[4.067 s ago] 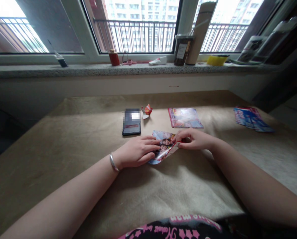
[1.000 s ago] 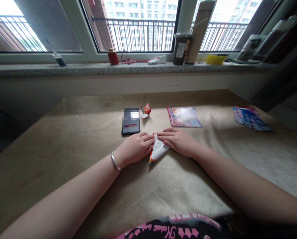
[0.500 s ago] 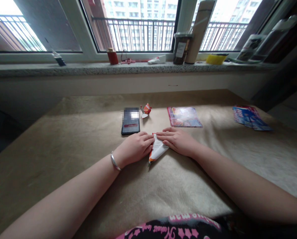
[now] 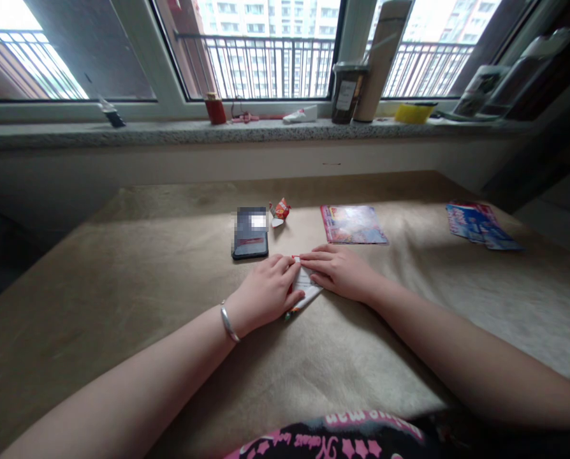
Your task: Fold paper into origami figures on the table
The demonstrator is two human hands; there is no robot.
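A folded sheet of paper [image 4: 308,288], white with orange and red edges and a pointed near end, lies on the table between my hands. My left hand [image 4: 268,287] rests palm down on its left side, fingers stretched out and the thumb over the paper. From the other side, my right hand [image 4: 345,273] lies flat with its fingertips on the paper's far part. Much of the paper's left side is hidden under my left hand. A small folded red and white paper figure [image 4: 280,212] stands beyond my fingers.
A dark phone [image 4: 250,241] lies just beyond my left hand. Colourful sheets [image 4: 354,224] are past my right hand, and more blue and red sheets [image 4: 481,226] lie far right. Jars and small items stand on the windowsill [image 4: 266,132].
My left hand has slid a little right and nearer to me, so it covers more of the paper's left edge. My right hand has stayed in place.
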